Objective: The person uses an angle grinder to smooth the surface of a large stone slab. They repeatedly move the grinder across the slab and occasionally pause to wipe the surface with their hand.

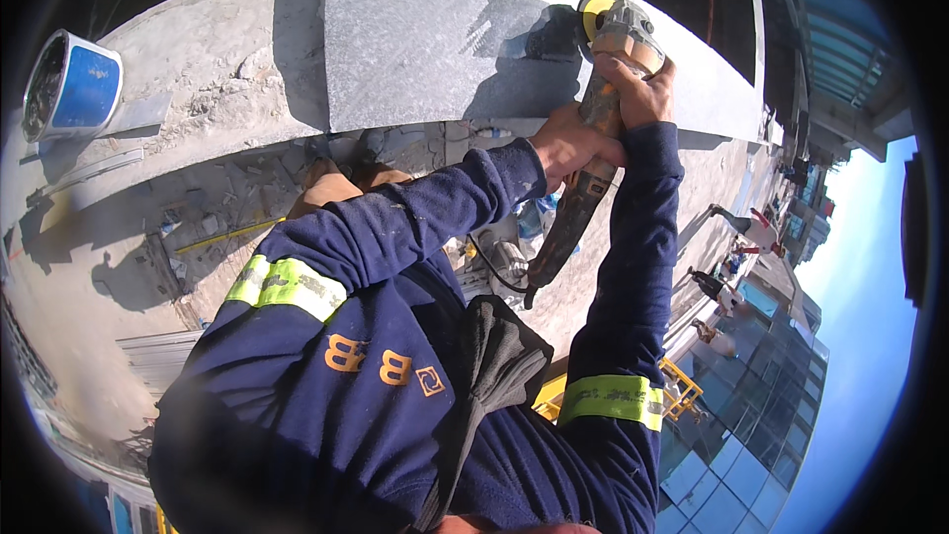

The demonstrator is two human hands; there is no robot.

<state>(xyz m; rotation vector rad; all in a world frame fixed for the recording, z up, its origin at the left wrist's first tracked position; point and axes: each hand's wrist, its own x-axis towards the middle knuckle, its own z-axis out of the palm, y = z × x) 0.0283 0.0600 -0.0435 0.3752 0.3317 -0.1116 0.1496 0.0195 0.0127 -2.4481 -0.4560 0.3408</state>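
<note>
Both of my hands are closed around an angle grinder point(605, 109) with a brown and dark body and a yellow disc point(596, 12). My left hand point(578, 143) grips the middle of its body. Farther forward, my right hand point(641, 91) wraps the part just behind the grinder's head. A dark cord hangs from the rear end. Beneath the disc lies a flat, speckled grey panel point(415, 69), marked by the shadows of the tool and my hands. I cannot tell whether the disc touches the panel.
A blue and white bucket point(87, 87) stands at the far left on a rough concrete ledge point(222, 49). Rubble and a yellow bar point(227, 235) lie on the ground below. At the right are several people in the distance and a glass building point(746, 415).
</note>
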